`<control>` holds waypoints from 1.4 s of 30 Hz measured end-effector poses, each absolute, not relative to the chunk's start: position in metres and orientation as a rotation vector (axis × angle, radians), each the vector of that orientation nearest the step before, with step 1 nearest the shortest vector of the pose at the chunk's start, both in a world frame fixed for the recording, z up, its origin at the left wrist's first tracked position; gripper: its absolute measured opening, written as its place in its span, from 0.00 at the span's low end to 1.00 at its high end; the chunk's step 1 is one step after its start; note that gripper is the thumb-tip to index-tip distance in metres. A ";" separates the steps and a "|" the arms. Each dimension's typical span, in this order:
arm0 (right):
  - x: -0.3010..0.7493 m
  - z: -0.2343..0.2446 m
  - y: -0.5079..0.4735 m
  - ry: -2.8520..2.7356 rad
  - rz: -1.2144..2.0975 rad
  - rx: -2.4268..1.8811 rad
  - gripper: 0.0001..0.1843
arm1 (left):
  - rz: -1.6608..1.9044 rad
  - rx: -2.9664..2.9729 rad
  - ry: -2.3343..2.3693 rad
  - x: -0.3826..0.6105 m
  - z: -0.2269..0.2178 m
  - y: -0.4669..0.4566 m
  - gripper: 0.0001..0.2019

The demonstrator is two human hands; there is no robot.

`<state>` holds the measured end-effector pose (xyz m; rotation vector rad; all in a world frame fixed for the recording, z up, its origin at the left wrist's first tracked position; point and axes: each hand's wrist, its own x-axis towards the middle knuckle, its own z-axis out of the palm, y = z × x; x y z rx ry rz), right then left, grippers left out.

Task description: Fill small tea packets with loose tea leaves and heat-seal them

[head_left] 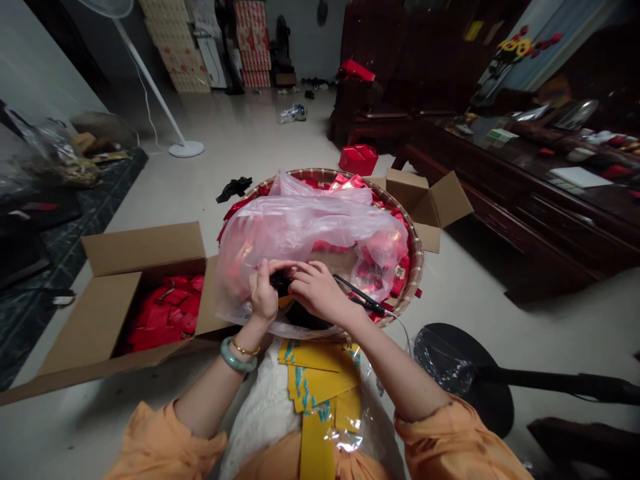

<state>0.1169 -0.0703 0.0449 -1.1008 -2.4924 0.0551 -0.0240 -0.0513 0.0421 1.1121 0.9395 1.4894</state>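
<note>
My left hand (262, 293) and my right hand (316, 288) meet at the near edge of a clear pinkish plastic bag (305, 233). Both are closed, fingers pinching a small dark object between them that I cannot make out. The bag lies over a round woven basket (416, 257) full of red packets. On my lap sit yellow packets (320, 383) in clear wrapping. A jade bangle is on my left wrist.
An open cardboard box (107, 313) with red packets stands on the floor at left. A smaller open box (425, 200) sits behind the basket. A dark wooden cabinet (540, 200) runs along the right. A fan base (463, 373) lies at lower right, another fan stand (186, 148) far left.
</note>
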 end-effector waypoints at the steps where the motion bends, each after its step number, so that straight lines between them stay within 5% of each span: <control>1: 0.117 0.045 -0.070 -2.493 0.066 -1.099 0.07 | 1.497 1.127 0.941 -0.024 0.042 -0.052 0.27; 15: 0.114 0.051 -0.069 -2.513 0.092 -1.047 0.09 | 1.625 1.066 0.860 -0.025 0.041 -0.052 0.18; 21: 0.120 0.055 -0.066 -2.588 -0.012 -1.083 0.07 | 1.415 1.635 0.976 -0.048 0.039 -0.064 0.11; 27: 0.124 0.056 -0.067 -2.571 -0.058 -1.108 0.08 | 1.099 2.016 1.246 -0.056 0.023 -0.076 0.26; 32: 0.125 0.057 -0.077 -2.569 0.011 -1.145 0.08 | 0.871 1.946 1.291 -0.051 0.012 -0.069 0.17; 42: 0.122 0.057 -0.074 -2.682 0.220 -1.346 0.08 | 0.753 1.796 1.176 -0.048 -0.008 -0.061 0.19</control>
